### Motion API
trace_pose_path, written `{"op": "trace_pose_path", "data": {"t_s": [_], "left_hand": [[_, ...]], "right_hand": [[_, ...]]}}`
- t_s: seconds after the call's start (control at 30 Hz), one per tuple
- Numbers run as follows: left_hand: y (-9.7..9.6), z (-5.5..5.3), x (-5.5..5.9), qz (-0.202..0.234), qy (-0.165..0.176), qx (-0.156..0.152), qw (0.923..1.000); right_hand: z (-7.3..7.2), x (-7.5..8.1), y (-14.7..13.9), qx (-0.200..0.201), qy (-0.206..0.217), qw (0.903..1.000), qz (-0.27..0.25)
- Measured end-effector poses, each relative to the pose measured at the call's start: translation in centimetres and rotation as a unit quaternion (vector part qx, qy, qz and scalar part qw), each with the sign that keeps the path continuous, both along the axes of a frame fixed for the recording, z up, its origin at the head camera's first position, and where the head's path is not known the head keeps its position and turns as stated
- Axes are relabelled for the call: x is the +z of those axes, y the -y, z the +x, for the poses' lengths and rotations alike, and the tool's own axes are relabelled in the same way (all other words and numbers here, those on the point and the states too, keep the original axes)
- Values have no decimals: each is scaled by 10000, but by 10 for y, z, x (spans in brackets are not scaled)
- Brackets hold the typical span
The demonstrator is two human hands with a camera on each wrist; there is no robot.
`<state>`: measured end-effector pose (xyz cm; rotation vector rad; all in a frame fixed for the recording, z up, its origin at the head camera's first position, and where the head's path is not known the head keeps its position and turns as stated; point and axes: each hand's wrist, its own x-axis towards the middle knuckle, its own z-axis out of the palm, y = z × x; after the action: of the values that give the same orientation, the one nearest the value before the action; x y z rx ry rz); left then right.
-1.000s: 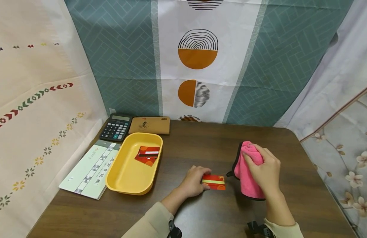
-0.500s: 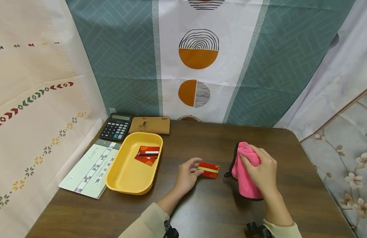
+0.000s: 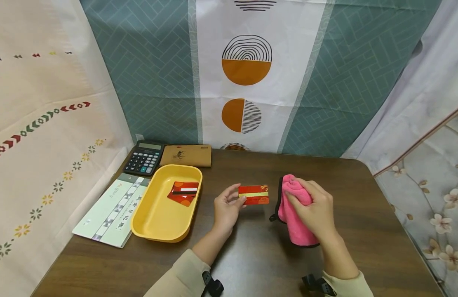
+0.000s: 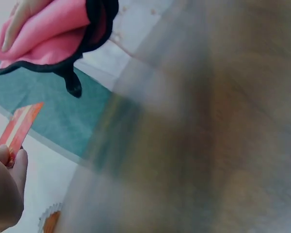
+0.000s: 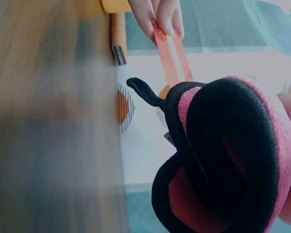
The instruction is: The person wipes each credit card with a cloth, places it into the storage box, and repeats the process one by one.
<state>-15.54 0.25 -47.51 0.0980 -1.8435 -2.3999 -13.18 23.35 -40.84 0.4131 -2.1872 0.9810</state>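
Observation:
In the head view my left hand pinches a red bank card by its left end, between thumb and fingers. The card has a pale yellow stripe and is held up over the table. To its right, my right hand grips a folded pink cloth with black edging and a small black loop. In the left wrist view the card stands tilted below the cloth. From the right wrist, the cloth's black-edged folds hide part of the card.
A yellow tray with red cards in it stands left of my left hand. Around it lie a calculator, a tan wallet or notebook and a pale green booklet. Patterned curtains border the brown table.
My left hand has picked the bank card up off the table and raised it away from me. The right hand, still gripping the pink cloth, has shifted left toward the card.

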Motion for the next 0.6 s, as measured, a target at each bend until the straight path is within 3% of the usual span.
{"op": "trace_pose_path", "data": {"t_s": [0.13, 0.3, 0.6], "left_hand": [[0, 1, 13, 300, 31, 115, 9995], [-3, 6, 27, 433, -4, 45, 9991], [-4, 17, 37, 621, -27, -669, 9958]], "right_hand": [[2, 4, 12, 337, 133, 9993, 60], [3, 5, 27, 735, 300, 9964, 292], [-1, -2, 33, 412, 168, 9980, 447]]}}
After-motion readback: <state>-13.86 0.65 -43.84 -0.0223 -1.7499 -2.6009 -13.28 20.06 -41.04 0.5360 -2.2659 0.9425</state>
